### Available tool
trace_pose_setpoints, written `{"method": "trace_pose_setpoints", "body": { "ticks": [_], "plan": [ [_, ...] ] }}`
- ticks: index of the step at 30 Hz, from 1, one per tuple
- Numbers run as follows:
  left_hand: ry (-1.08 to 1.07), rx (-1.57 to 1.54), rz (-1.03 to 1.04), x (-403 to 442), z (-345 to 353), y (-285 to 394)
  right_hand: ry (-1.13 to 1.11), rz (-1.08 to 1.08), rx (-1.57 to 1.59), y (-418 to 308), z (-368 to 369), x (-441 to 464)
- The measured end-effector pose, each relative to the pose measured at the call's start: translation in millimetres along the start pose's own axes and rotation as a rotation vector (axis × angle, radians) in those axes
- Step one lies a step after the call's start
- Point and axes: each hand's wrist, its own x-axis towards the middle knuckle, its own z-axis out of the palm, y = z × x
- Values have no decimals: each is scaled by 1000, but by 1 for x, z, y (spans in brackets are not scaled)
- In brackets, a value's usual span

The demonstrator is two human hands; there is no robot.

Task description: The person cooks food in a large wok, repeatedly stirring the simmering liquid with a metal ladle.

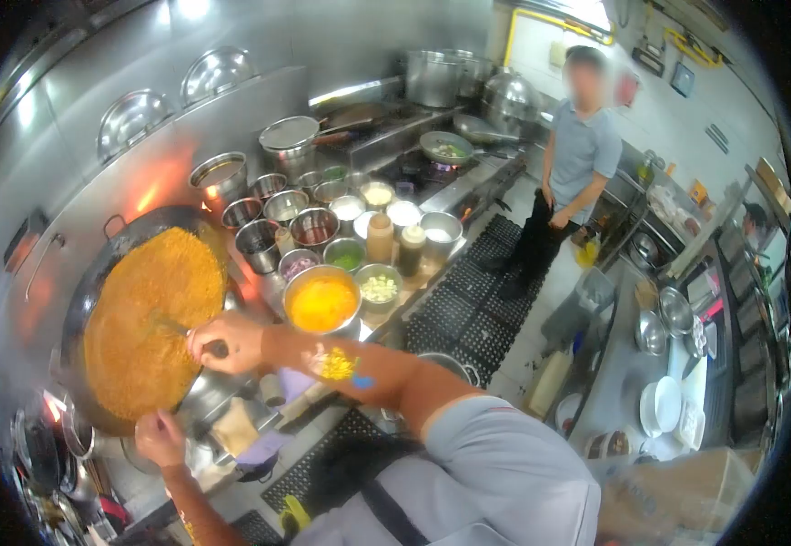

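Right hand (224,344): fingers clamped round the handle of a utensil (171,323), whose far end is hidden in the food; the arm reaches across the near side of the counter (411,289), seemingly to bring the utensil towards the wok's middle.
Left hand (161,439): fingers curled in at the wok's near rim, perhaps to steady it; whether they grip the rim I cannot tell.
Wok (78,309): wide and dark, at the counter's left end against the back wall, its loop handle at the far rim.
Food (141,282): thick and orange, spread over most of the wok, which may be why the vessel is so broad.
Bowl of orange liquid (322,298): at the counter's front edge, just beside the right forearm, likely kept there for easy reach.
Bowl of pale cubes (379,286): right of the orange liquid, by the same edge.
Squeeze bottles (380,238): upright behind the cubes, narrow enough to fit between bowls.
Steel containers (313,227): clustered beyond the bowls, probably grouped so each stays separate yet near.
Other person (586,136): stands past the counter's far right, both hands low in front.
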Motion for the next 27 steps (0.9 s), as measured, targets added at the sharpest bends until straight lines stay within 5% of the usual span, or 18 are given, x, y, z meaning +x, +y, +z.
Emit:
{"method": "trace_pose_setpoints", "body": {
  "ticks": [4,6,8,13,27],
  "plan": [
    [-103,-55,-15,5,-7,3,109,112,169,-6,-20,7],
    [-37,-50,-6,11,-11,11,379,340,258,-22,-21,19],
    [17,-58,-7,14,-13,17,593,147,701,7,-7,32],
    [-3,-8,-43,25,-19,23,299,14,491,-2,8,74],
    [54,-74,-42,31,-16,13,83,140,507,103,61,164]
  ]
}}
